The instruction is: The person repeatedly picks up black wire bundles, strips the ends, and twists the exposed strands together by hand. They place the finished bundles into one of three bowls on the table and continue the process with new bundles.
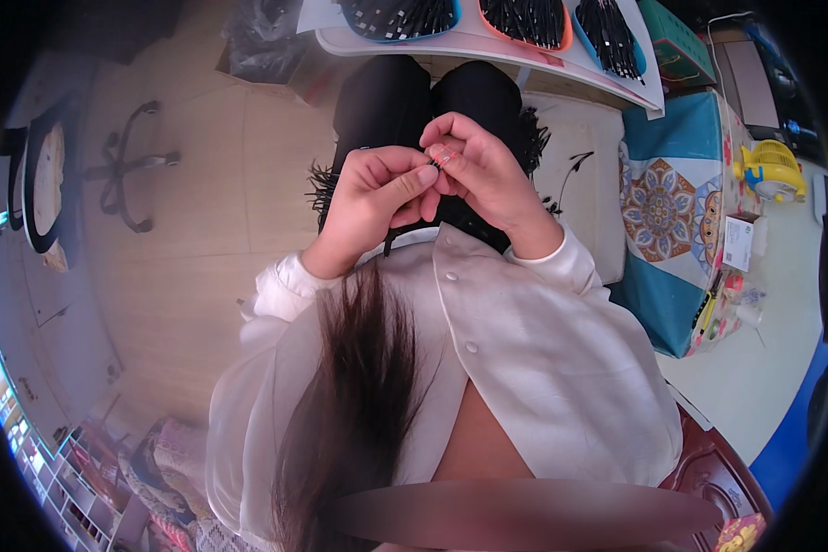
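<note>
Over my lap, my left hand (384, 189) and my right hand (481, 175) meet fingertip to fingertip. Between them they pinch a small black cable end (435, 164); the fingers cover most of it. The thumb and forefinger of each hand are closed around it. A bundle of black cables lies across my thighs below the hands, its loose ends (321, 190) sticking out at the left and more cable ends (535, 138) at the right. My forearms hide the middle of the bundle.
Ahead, a white table (561, 63) carries a blue basket (400, 39), an orange basket (567, 28) and another blue basket (641, 64), all with black cables. To the right are a patterned cloth (658, 202), a yellow fan (771, 170) and a loose cable (575, 166). A chair base (124, 166) stands left.
</note>
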`<state>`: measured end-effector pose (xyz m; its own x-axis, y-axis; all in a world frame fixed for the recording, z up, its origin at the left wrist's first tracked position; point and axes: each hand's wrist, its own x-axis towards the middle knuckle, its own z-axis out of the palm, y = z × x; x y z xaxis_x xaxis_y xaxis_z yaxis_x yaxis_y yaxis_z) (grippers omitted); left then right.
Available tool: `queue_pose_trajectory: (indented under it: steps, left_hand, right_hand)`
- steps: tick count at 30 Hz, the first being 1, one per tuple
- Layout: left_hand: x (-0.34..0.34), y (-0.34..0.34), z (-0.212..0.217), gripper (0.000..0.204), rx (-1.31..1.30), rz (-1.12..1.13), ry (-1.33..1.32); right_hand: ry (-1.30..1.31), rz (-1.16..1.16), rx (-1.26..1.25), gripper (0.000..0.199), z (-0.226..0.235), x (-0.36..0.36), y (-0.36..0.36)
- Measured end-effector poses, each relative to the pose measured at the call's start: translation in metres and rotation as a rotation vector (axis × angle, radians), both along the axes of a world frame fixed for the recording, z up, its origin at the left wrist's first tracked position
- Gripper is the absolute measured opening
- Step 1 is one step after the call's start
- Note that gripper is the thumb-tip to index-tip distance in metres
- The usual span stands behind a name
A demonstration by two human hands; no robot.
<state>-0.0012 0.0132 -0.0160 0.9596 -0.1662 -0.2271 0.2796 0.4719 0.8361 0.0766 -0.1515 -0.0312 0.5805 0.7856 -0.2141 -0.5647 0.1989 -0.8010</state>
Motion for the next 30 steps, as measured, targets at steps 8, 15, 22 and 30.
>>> queue_pose_trajectory:
  steps: [8, 15, 22, 30]
  left_hand:
    - [0.001, 0.006, 0.002, 0.02, -0.164, -0.097, 0.039]
    - [0.001, 0.003, 0.001, 0.02, -0.155, -0.043, 0.026]
    - [0.0, 0.004, -0.004, 0.018, -0.025, 0.011, -0.004]
    - [0.001, 0.005, -0.005, 0.017, 0.094, -0.032, 0.012]
  right_hand:
    - [0.097, 0.08, 0.043, 0.021, 0.003, 0.002, 0.0]
    - [-0.018, -0.018, -0.011, 0.019, 0.001, -0.003, 0.002]
    - [-0.295, -0.086, -0.126, 0.022, 0.006, 0.004, 0.002]
    - [-0.994, -0.007, -0.406, 0.028, 0.013, 0.006, -0.002]
